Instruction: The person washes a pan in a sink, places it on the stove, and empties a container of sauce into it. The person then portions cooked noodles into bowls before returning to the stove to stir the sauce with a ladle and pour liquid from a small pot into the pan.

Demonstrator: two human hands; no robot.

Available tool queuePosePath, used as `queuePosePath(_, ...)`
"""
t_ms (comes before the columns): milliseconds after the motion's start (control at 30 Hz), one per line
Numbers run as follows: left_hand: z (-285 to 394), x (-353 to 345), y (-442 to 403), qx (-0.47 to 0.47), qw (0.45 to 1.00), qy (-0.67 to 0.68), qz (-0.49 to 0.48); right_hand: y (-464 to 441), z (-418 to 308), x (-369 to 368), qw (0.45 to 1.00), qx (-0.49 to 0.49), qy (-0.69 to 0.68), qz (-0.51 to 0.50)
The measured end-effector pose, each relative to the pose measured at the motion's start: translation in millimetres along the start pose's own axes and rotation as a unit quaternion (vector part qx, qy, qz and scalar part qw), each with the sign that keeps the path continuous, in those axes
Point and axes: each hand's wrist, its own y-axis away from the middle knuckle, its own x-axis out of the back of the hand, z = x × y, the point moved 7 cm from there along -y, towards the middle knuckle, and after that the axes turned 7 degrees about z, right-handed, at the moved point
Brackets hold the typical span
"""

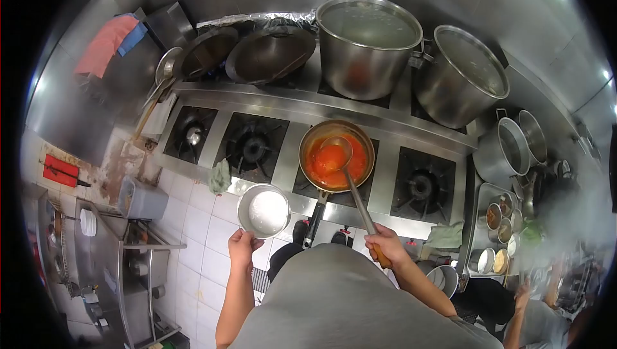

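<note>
My left hand (242, 246) is closed on the near rim of a round metal pot (286, 202) with white contents, held in front of the stove's edge. My right hand (385, 244) grips the wooden end of a long-handled ladle (359, 203). The ladle's bowl rests in orange-red sauce (319, 164) inside a frying pan (306, 140). That pan sits on a burner, its black handle (314, 223) pointing toward me. Neither hand touches the pan handle.
Two large stockpots (367, 66) (450, 95) and dark woks (270, 56) line the back shelf. Bare burners (252, 148) (422, 184) flank the pan. A tray (483, 198) of small containers stands right. Another person's arm (521, 307) shows at lower right, near steam.
</note>
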Motion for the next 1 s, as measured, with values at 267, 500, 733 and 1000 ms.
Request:
queuePosePath(267, 27.2, -15.2, -29.1, -0.012, 0.999, -0.017, -0.045, 11.9, -17.4, 2.0, 0.98, 0.105, 0.125, 0.114)
queuePosePath(500, 36.7, 3.7, -57.0, -0.042, 0.996, -0.056, -0.059, 29.1, -20.9, 0.2, 0.95, 0.154, 0.184, 0.2)
queuePosePath(733, 27.9, -26.4, -58.1, -0.01, 0.995, -0.04, -0.088, 42.4, -20.2, -12.8, 0.942, 0.14, 0.199, 0.23)
queuePosePath(1000, 38.3, -35.2, -63.3, -0.036, 0.992, -0.048, -0.109, 41.5, -9.1, -6.4, 0.93, 0.14, 0.223, 0.255)
